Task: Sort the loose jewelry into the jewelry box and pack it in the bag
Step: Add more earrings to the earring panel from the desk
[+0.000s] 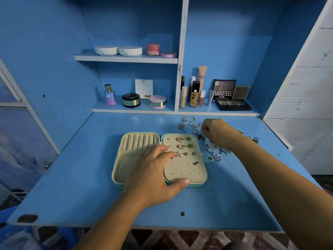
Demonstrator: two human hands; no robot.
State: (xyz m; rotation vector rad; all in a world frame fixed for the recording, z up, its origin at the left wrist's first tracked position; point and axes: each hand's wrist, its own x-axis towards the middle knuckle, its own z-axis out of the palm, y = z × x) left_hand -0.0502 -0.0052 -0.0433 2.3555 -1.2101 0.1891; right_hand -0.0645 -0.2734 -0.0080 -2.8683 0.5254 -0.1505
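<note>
An open mint jewelry box (pixel 119 170) lies on the blue desk. Its left half has cream ring rolls (pixel 138 140); its right half is a cream earring panel (pixel 185 170) with several earrings pinned near the top. My left hand (pixel 155 170) rests on the box, fingers across the panel's left edge and thumb at its near edge. My right hand (pixel 214 131) hovers over the loose jewelry pile (pixel 212 148) to the right of the box, its fingertips pinched together on something too small to make out. No bag is in view.
More loose pieces (pixel 187 121) lie behind the box near the shelf edge. The shelves behind hold cosmetics: compacts (pixel 117 50), a perfume bottle (pixel 110 95), tubes (pixel 194 94) and eyeshadow palettes (pixel 232 103). The desk's front edge (pixel 162 228) is close to me.
</note>
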